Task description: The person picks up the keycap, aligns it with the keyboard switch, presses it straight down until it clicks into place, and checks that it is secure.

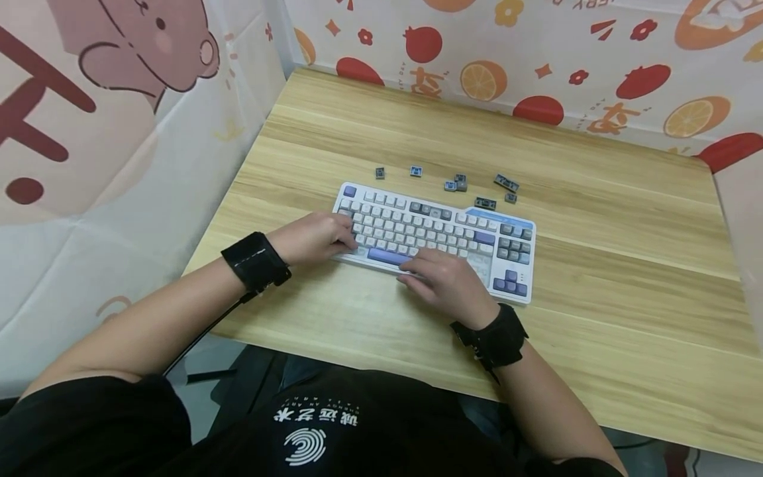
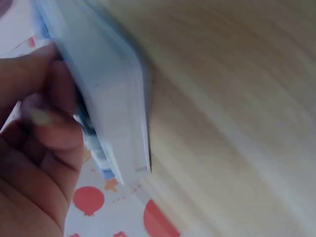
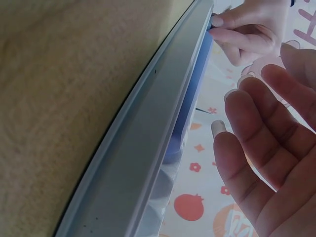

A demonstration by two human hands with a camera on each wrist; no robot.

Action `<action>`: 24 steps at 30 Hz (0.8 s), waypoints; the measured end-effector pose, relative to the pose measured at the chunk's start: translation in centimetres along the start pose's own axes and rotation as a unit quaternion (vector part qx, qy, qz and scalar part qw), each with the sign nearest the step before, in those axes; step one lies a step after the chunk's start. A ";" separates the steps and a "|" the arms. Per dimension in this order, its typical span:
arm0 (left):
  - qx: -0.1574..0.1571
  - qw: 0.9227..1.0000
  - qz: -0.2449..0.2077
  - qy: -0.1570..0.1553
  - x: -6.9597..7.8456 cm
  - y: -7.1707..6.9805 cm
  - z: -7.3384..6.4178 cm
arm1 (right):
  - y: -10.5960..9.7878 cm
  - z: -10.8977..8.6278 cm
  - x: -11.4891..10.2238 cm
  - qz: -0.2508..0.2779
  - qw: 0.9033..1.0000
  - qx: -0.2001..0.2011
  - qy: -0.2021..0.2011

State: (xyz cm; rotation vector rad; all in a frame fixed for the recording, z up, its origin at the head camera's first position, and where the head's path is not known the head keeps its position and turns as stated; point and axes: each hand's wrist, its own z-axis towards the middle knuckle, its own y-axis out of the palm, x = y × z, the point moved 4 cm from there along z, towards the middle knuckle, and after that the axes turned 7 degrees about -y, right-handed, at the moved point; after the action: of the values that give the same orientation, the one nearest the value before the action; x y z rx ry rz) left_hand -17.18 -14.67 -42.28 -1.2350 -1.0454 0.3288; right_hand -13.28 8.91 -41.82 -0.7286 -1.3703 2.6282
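Observation:
A white, grey and purple keyboard lies on the wooden table in the head view. My left hand is at its front left corner, thumb and fingertips pinching a small dark keycap there, largely hidden by the fingers. Over the front edge, beside the long purple spacebar, hovers my right hand. Its fingers are loosely bent and hold nothing in the right wrist view. Right of that hand, a pale patch of the keyboard shows without keycaps.
Behind the keyboard several loose dark key pieces lie scattered, among them a small square one, a bluish one and a longer one. Printed cloth hangs along the table's back and left sides. Each wrist wears a black band.

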 end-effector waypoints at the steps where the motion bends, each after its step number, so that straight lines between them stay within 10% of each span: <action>1: -0.001 1.000 -0.002 0.000 -0.1 0.0 0.1 | 0.0 0.0 0.0 0.001 1.000 0.000 -0.001; 12: -0.014 1.000 -0.015 -0.008 -0.1 -0.3 0.9 | -0.1 -0.2 0.2 -0.020 0.999 -0.011 0.022; 24: -0.077 0.993 -0.013 -0.086 0.4 -0.5 2.0 | -1.1 -1.4 2.3 -0.028 0.968 -0.109 0.225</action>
State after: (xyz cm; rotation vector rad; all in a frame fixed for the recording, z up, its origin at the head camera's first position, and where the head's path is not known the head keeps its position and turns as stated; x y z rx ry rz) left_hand -18.74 -13.32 -41.74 -1.3475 -1.2538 0.3445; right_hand -14.81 11.28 -42.48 -1.2009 -1.5138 2.1026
